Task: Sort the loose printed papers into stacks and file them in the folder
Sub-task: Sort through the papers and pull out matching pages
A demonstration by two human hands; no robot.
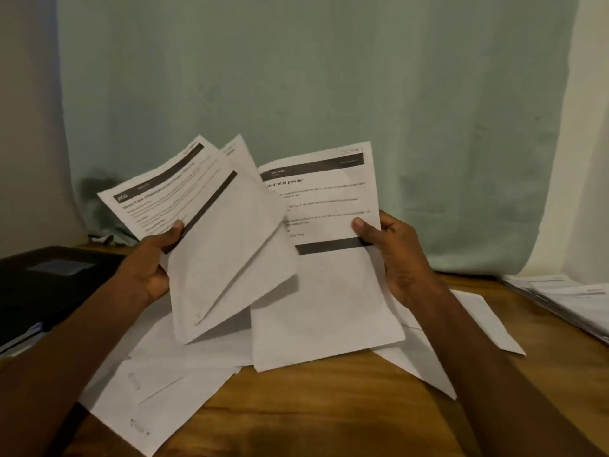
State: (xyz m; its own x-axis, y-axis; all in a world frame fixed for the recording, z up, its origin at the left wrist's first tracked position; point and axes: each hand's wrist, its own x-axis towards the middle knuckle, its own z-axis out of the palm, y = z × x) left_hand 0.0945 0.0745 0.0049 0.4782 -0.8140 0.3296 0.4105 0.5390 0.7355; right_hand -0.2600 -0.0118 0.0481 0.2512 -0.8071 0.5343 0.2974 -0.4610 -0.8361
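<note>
While both hands are raised above the wooden table (pixel 329 407), each one holds paper. The left hand (pixel 150 265) pinches a fanned bundle of printed sheets (pixel 211 232) at its left edge, thumb laid flat on the front page across a dark printed bar, the other fingers hidden behind. At least three pages splay out of that grip, tilted to the left, their lower halves blank. The right hand (pixel 395 255) pinches a single sheet (pixel 323 258) by its right edge, thumb on the front just above a dark bar, fingers behind; this page stands nearly upright and bears the heading "cold relief powder". The bundle overlaps the single sheet's left edge.

Beneath the hands, loose papers (pixel 158 384) lie scattered face down over the middle of the table, overlapping one another and reaching toward the near left edge and the right side. A black folder (pixel 49 282) lies closed at the far left edge of the table. A stack of printed papers (pixel 570 301) rests at the right edge. Behind the table hangs a pale green curtain (pixel 313 77), with plain wall showing at either side.
</note>
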